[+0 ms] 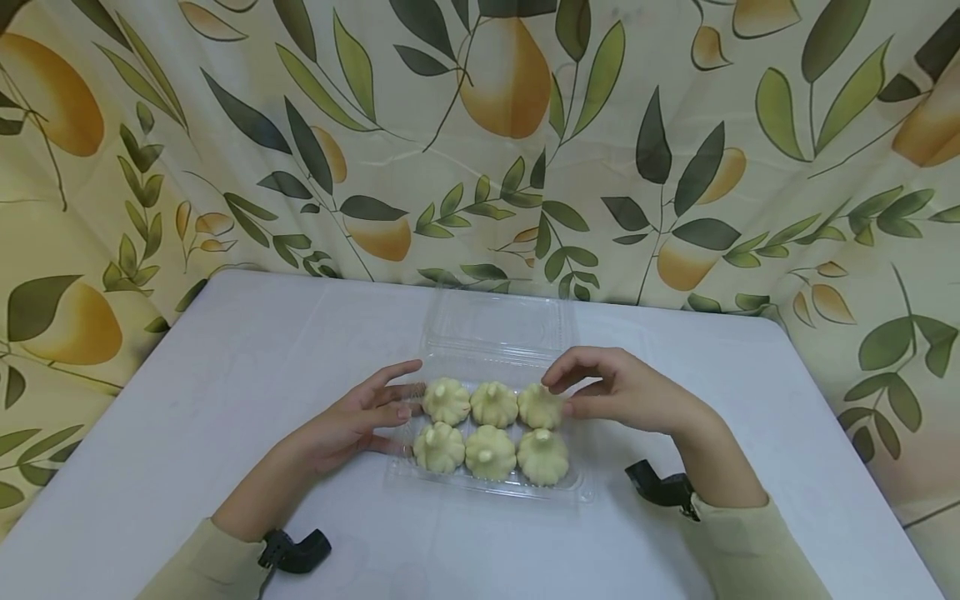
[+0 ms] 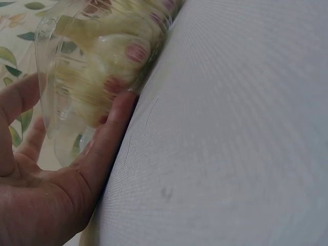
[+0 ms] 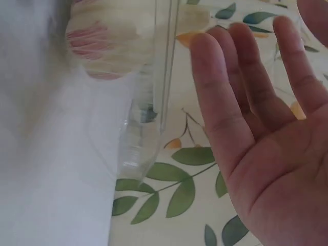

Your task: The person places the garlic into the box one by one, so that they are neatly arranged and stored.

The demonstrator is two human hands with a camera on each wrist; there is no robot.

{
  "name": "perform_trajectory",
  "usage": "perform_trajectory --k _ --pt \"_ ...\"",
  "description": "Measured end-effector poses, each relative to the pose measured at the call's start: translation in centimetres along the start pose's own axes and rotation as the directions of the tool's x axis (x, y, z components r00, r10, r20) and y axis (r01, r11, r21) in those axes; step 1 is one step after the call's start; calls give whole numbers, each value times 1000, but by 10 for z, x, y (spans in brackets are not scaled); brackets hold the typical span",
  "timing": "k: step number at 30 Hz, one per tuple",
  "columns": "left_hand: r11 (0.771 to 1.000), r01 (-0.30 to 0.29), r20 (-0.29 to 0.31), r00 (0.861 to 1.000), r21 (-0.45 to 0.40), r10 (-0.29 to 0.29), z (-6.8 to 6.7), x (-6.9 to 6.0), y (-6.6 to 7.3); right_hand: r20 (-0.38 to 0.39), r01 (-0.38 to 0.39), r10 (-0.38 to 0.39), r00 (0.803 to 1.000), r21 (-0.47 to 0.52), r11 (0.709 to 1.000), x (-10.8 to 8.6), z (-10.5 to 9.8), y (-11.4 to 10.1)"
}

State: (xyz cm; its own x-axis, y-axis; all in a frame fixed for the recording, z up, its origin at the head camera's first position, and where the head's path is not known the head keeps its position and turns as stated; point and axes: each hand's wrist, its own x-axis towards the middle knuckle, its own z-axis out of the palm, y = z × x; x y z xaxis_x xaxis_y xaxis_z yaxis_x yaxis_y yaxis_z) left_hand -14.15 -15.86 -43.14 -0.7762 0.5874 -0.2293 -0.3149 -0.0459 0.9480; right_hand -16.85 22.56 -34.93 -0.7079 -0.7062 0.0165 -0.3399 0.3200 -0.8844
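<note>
A clear plastic clamshell box (image 1: 517,487) lies on the table with its lid (image 1: 498,321) folded back. Pale garlic bulbs (image 1: 491,452) sit inside in two rows of three; pinkish streaks show low on a bulb (image 3: 110,41) in the right wrist view. My left hand (image 1: 367,417) is at the box's left side, fingers spread, one resting along its lower edge in the left wrist view. Over the right side, my right hand (image 1: 622,392) hovers near the back-right bulb (image 1: 540,407). Its fingers (image 3: 215,82) look slightly bent and apart from the box in the right wrist view.
A white cloth covers the table (image 1: 360,533). Behind it hangs a curtain (image 1: 480,200) with leaves and fruit printed on it. Black wrist-worn devices (image 1: 296,550) sit at both sleeve cuffs.
</note>
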Motion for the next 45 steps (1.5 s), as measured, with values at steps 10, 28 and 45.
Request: perform_trajectory --k 10,28,45 --pt "1000 0 -4 1000 -4 0 0 0 0 -235 -32 92 968 247 969 -1 -15 21" --pt "1000 5 -7 1000 0 -5 -1 1 -2 -264 -25 240 934 623 782 -2 -28 49" --pt "1000 16 -17 1000 5 -16 -1 2 -2 -289 -66 389 875 723 687 3 -25 52"
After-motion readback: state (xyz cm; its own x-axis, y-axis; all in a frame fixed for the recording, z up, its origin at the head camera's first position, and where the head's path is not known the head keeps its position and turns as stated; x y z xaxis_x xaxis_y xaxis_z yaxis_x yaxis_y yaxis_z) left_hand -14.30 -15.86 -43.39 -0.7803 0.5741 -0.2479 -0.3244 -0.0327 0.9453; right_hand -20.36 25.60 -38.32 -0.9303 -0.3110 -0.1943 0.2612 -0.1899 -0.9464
